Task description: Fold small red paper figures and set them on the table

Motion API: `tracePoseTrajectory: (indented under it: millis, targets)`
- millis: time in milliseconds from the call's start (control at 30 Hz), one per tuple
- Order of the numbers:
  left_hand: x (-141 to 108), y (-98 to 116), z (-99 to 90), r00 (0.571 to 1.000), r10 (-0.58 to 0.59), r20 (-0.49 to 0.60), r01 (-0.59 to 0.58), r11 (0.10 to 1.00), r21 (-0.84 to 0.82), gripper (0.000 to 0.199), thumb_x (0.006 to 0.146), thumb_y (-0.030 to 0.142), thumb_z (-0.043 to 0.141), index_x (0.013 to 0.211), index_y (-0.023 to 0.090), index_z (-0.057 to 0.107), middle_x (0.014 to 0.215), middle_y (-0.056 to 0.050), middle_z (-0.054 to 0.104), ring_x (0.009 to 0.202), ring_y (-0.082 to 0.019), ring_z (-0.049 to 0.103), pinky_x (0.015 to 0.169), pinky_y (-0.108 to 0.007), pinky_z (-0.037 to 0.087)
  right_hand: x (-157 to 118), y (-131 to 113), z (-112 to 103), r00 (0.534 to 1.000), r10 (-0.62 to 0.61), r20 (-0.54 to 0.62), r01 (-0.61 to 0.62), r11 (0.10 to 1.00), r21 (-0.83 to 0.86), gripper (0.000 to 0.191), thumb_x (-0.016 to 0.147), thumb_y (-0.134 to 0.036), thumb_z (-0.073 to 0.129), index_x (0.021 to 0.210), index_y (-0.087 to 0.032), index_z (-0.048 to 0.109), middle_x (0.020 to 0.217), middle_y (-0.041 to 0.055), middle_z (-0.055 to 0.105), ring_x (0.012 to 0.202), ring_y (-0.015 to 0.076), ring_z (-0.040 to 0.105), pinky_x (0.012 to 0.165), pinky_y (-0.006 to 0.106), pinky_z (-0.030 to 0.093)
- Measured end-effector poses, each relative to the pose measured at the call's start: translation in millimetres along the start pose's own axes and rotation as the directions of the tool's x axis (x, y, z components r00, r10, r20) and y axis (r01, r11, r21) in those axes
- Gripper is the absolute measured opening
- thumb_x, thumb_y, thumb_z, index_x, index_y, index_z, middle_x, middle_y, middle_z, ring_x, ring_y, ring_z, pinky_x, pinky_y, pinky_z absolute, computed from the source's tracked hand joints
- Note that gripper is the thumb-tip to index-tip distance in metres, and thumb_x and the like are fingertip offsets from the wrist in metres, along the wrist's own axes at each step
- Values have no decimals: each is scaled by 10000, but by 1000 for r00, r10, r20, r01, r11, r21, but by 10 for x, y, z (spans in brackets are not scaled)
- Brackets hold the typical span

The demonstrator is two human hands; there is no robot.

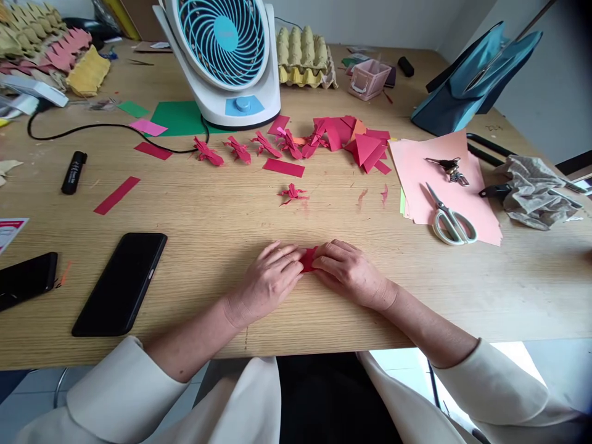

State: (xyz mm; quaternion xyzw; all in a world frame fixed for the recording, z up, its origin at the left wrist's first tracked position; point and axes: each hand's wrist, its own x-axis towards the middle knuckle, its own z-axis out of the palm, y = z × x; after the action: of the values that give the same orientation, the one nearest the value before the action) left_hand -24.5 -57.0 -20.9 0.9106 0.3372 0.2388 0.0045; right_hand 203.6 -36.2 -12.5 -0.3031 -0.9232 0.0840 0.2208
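Observation:
A small piece of red paper (308,259) lies on the desk between my two hands, its ends covered by my fingers. My left hand (276,275) presses the paper's left end with closed fingers. On the opposite end, my right hand (350,271) holds it down, fingers curled together. Just beyond sits a small folded red paper figure (293,193). Farther back, similar folded figures (238,150) stand in a row that leads to a heap of red paper pieces (365,145). How far the held paper is folded is hidden by my fingers.
Flat red strips (116,195) lie at the left, near a black marker (74,173) and a black phone (120,283). A white fan (234,114) stands at the back. On the right, scissors (451,222) and keys (449,168) rest on pink paper sheets (416,179).

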Motion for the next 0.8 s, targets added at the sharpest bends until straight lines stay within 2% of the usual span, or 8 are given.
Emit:
tracePoseTrajectory:
  millis: [100,200,400,567,800]
  targets:
    - [-45,-7,-19,999,41,18,-41,999,-24,164,945,79,516,1043,130,637,1152,-105,684,1143,-218,613,1037,-396,512,-7,-15,-2,1000,5,18,-5,1000,-16,218,1006,-218,474,943,-169,677,933,102,675,839,204,576,766,345,480]
    - [-59,6,-38,999,35,31,-33,998,-53,167,955,88,504,1045,131,637,1065,-89,677,1034,-196,626,957,-349,546,0,-20,-3,999,31,17,-32,999,43,210,1001,-224,490,942,-168,683,939,100,675,859,203,591,787,347,487]
    - [-3,15,-20,996,-76,49,81,989,-120,114,971,165,532,926,159,636,924,-59,658,901,-185,603,837,-346,530,58,-36,-12,992,126,26,-128,978,165,157,970,-201,536,897,-181,673,911,86,663,853,198,608,786,341,494]
    - [25,30,4,974,-227,11,223,947,-231,128,964,176,555,858,175,627,851,-28,625,820,-159,574,763,-314,487,92,-62,-22,982,187,27,-188,960,207,93,925,-160,583,863,-182,649,904,75,653,834,193,602,772,329,487]
    - [64,44,5,944,-324,61,327,893,-310,112,938,115,553,897,189,628,857,-16,631,816,-153,581,743,-305,466,132,-96,-5,964,264,22,-261,934,245,55,896,-138,607,894,-192,618,870,52,631,793,181,578,735,312,463]
